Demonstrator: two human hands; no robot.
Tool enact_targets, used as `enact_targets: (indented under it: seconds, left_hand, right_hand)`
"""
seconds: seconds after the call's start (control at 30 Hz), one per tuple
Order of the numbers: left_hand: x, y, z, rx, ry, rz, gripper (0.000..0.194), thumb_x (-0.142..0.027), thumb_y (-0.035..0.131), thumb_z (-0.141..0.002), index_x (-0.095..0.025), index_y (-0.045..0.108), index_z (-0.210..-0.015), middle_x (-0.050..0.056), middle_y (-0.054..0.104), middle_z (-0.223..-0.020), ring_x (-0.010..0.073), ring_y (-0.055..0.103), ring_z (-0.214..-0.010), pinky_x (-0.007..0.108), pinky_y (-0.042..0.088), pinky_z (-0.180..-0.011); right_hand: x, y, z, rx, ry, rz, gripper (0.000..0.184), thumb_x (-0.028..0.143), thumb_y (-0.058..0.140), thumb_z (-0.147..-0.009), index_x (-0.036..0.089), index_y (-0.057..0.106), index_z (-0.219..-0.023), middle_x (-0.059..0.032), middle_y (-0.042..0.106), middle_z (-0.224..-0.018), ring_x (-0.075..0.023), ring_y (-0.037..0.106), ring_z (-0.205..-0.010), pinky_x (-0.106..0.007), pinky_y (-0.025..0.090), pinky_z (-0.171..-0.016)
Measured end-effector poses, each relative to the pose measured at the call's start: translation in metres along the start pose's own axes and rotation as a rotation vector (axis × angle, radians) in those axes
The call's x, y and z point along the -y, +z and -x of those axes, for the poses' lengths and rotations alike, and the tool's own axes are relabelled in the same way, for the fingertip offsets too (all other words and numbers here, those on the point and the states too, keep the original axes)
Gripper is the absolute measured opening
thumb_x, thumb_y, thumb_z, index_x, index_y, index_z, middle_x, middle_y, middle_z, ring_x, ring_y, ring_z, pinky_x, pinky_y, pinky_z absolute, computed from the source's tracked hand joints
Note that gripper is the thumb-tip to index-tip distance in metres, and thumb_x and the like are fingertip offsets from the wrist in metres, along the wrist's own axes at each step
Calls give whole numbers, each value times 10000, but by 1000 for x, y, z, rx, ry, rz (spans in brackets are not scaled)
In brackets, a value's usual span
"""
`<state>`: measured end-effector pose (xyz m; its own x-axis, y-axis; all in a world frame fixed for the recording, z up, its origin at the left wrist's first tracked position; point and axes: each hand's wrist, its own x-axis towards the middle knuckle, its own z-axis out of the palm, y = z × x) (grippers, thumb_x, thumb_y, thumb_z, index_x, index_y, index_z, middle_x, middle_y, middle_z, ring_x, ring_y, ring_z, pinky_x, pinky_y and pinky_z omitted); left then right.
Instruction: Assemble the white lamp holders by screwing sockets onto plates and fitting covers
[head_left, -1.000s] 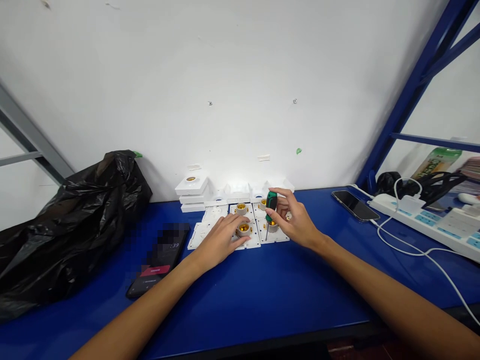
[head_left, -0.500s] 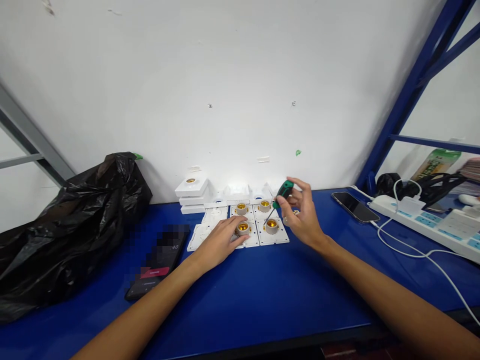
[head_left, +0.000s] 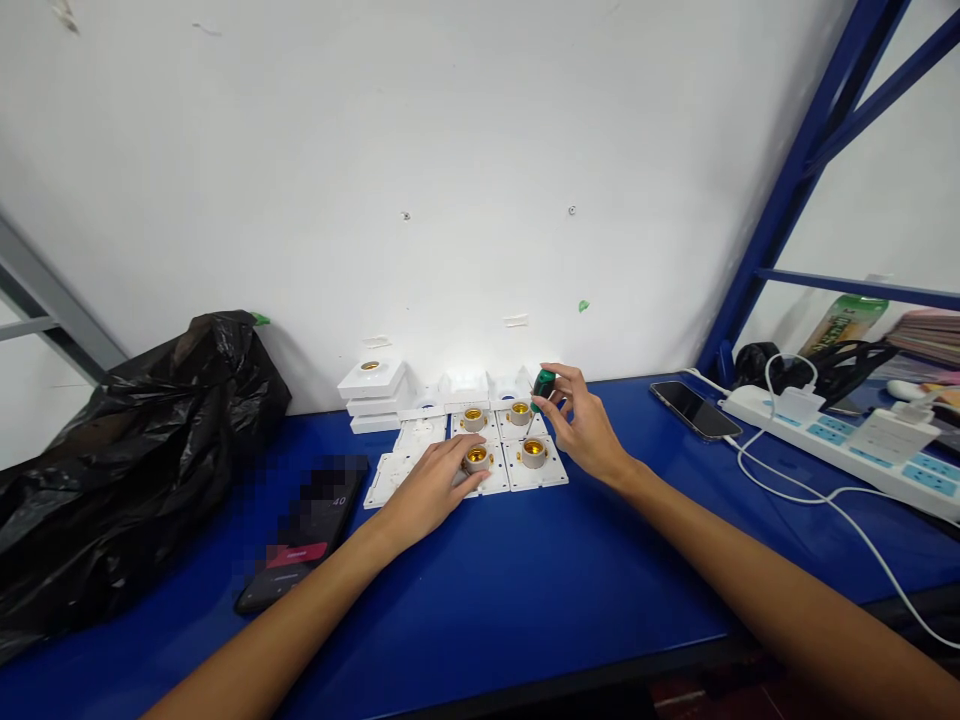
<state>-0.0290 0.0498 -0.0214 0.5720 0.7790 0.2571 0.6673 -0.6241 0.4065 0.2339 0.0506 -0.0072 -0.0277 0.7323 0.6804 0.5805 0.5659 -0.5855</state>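
On the bench (head_left: 495, 590), between my hands: four round sockets (head_left: 472, 421) with brass-coloured insides sit on white plates (head_left: 553, 475), two near me, two toward the wall (head_left: 480, 160).
Green-and-black screwdriver (head_left: 543, 385): in my right hand (head_left: 592, 435), fingers closed on its handle; its long axis is steep, handle uppermost, shaft slanting down and a little left.
Shaft tip: just behind the near right socket (head_left: 533, 456), on its wall side; whether it meets a screw I cannot tell.
Near left socket (head_left: 478, 461): inside the curve of my left hand (head_left: 427, 488), thumb and fingers parted around it; how firmly they press does not show.
Nearer hand: my right, for the near right socket; my left lies one plate over.
Close quarters: the shaft comes down between the two right-hand sockets, so both crowd it.
Farther out: a white stack (head_left: 373, 400) left of the plates, a black bag (head_left: 172, 430) beyond; a white power strip (head_left: 814, 430) well off right.
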Motion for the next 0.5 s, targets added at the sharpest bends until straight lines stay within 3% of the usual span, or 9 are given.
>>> enact_targets:
  seconds: [0.17,0.37,0.5]
  left_hand:
    - [1,1,0,-11,4,0,453,-459,569,-1003,-237,558,-1398,95,617,-1439,319,559,-1340,484,453,-1139]
    - [1,1,1,-29,6,1,438,-463,580,-996,-256,582,-1382,81,631,-1428,316,572,-1330,476,474,-1124]
    - [1,2,2,-53,14,-1,411,-453,605,-981,-268,611,-1348,69,651,-1402,312,587,-1315,469,489,-1111]
  right_hand:
    - [2,0,0,-15,-6,-24,411,332,588,-988,299,446,-1372,-37,695,-1014,-193,667,-776,-330,516,-695]
    - [2,0,0,119,10,-79,426,301,447,-1039,299,364,-1457,-51,665,-999,-193,629,-765,-376,514,-758]
    - [3,0,-1,138,40,-130,427,317,399,-1054,287,337,-1476,-51,642,-970,-193,607,-769,-397,512,-797]
